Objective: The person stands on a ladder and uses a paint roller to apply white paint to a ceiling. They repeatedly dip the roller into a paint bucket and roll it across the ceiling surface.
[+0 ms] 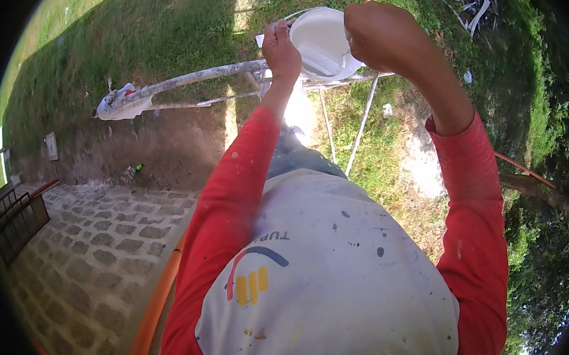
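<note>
White plastic paint bucket, round and open-topped, sits between the two raised hands, resting on the paint-spattered metal ladder frame. Left hand is closed around the bucket's rim and the rail beneath it. Right hand is curled into a fist over the bucket's far edge; what it grips cannot be made out. Red long sleeves run down from both hands, with grass far below them.
</note>
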`<state>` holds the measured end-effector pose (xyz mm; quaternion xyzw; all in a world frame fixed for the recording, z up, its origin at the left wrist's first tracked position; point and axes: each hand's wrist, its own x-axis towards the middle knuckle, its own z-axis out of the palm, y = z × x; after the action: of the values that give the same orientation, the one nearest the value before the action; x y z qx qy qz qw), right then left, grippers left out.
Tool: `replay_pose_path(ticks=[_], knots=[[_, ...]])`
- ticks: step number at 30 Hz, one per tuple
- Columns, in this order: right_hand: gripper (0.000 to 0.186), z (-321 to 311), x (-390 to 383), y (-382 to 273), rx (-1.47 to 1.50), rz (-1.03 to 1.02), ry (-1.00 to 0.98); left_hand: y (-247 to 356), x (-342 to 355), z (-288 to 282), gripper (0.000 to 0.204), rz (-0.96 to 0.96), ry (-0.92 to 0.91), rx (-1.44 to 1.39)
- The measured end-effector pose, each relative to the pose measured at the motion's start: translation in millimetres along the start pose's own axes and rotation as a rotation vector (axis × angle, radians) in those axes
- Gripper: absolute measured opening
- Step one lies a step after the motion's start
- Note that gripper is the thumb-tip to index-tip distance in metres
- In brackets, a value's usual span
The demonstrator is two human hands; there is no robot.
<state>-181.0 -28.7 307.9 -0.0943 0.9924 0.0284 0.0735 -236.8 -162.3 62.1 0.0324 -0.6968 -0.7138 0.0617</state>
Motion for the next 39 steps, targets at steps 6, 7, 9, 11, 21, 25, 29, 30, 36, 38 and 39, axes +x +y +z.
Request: replay_pose_path(ticks=[6, 7, 9, 11, 21, 25, 29, 30, 36, 38, 39], knots=[[0.02, 18.0, 38.6, -10.9, -0.041, 0.116, -0.216, 5.3, 2.3, 0.9, 0.036, -0.031, -0.007, -0.007], [0.021, 19.9, 38.2, -8.4, -0.012, 0.084, -0.121, 5.2, 2.9, 1.4, 0.036, -0.009, -0.01, -0.033], [0.021, 19.9, 29.1, -2.6, 0.009, 0.129, -0.079, 4.0, 1.4, 0.7, 0.035, -0.042, -0.011, -0.059], [0.014, 11.0, 6.2, 3.7, 0.037, 0.066, 0.0, 2.5, -1.0, -1.2, 0.036, 0.007, 0.002, -0.003], [0.021, 17.1, 25.8, -4.7, 0.005, 0.138, -0.146, 3.4, -1.4, -1.8, 0.037, 0.001, 0.005, 0.039], [0.018, -1.1, -12.1, 1.6, 0.057, 0.072, -0.055, 2.0, -5.5, -2.3, 0.038, -0.008, 0.016, 0.01], [0.014, -9.1, -6.9, -17.6, 0.059, 0.068, -0.042, 4.3, -2.8, -2.1, 0.039, -0.017, 0.008, 0.051], [0.014, -9.9, -4.8, -19.4, 0.045, 0.097, -0.108, 5.4, -2.1, -2.1, 0.04, -0.032, 0.003, 0.058], [0.012, -5.1, -42.5, 1.8, 0.115, 0.147, -0.077, 11.3, -7.1, -1.5, 0.035, 0.04, 0.02, 0.014], [0.013, 1.1, -42.6, 5.3, 0.121, 0.147, -0.065, 14.3, -11.4, -1.3, 0.034, 0.085, 0.055, 0.016], [0.013, 6.0, -36.9, 2.3, 0.132, 0.074, 0.033, 16.5, -9.0, -1.0, 0.034, 0.035, 0.057, -0.011]])
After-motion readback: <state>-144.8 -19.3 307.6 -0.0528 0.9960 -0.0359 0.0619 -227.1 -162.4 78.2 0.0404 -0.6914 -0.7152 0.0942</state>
